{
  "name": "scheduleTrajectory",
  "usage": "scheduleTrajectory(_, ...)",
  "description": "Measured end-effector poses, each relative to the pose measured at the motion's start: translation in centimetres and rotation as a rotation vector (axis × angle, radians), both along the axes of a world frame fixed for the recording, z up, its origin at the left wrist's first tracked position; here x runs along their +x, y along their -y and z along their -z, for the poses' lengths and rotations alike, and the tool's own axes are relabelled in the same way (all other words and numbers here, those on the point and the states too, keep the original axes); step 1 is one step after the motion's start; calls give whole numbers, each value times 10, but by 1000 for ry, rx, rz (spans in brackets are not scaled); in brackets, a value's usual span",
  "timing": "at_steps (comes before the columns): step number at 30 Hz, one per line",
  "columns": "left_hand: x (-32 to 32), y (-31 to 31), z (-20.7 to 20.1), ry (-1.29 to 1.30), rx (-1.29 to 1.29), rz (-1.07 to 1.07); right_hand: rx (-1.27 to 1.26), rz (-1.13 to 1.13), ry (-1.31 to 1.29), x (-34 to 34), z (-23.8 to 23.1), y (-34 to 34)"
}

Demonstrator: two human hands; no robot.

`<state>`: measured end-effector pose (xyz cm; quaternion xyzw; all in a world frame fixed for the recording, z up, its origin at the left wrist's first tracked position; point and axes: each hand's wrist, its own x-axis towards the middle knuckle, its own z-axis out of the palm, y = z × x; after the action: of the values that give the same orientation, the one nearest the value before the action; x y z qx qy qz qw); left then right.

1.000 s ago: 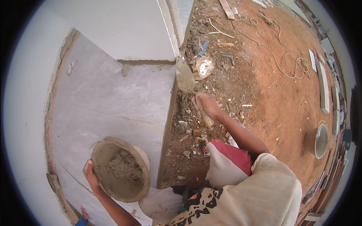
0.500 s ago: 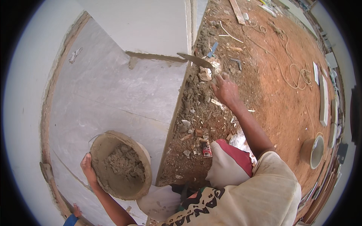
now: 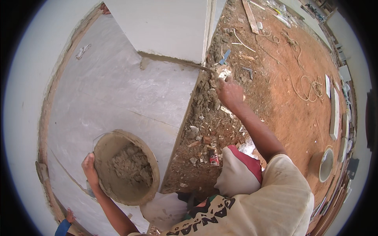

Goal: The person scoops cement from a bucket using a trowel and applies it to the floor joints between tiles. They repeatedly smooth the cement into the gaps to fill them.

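My left hand grips the rim of a round, mortar-crusted bucket tilted beside my knee. Grey wet mortar lies inside it, heaped toward one side. Out ahead, my right hand is closed around a trowel; its handle is mostly hidden by the fingers. The trowel's thin blade is seen nearly edge-on, at the foot of the white wall near its corner. Along that wall's base runs a strip of grey-brown mortar.
A grey floor slab ends at a straight edge, with rubble and red soil beyond. Rope, planks and another bucket lie at right. Another person's hand shows at lower left. A flat tool leans by the left wall.
The trowel blade has turned from broadside to nearly edge-on and come against the wall's base. My right hand has turned with it. My left hand still holds the bucket.
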<state>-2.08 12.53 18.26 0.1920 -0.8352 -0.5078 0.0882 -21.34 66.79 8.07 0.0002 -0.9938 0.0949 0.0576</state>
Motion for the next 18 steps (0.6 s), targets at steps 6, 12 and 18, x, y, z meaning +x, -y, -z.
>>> scheduleTrajectory(6, 3, -4, -4, 9, -27, -15, -1, 25, -86, 6, -4, 17)
scheduleTrajectory(12, 2, -2, -2, 11, -18, -12, -37, 136, -2, 14, -15, 26)
scheduleTrajectory(18, 4, 2, 0, -6, 58, -3, -61, 124, -51, 19, -11, 27)
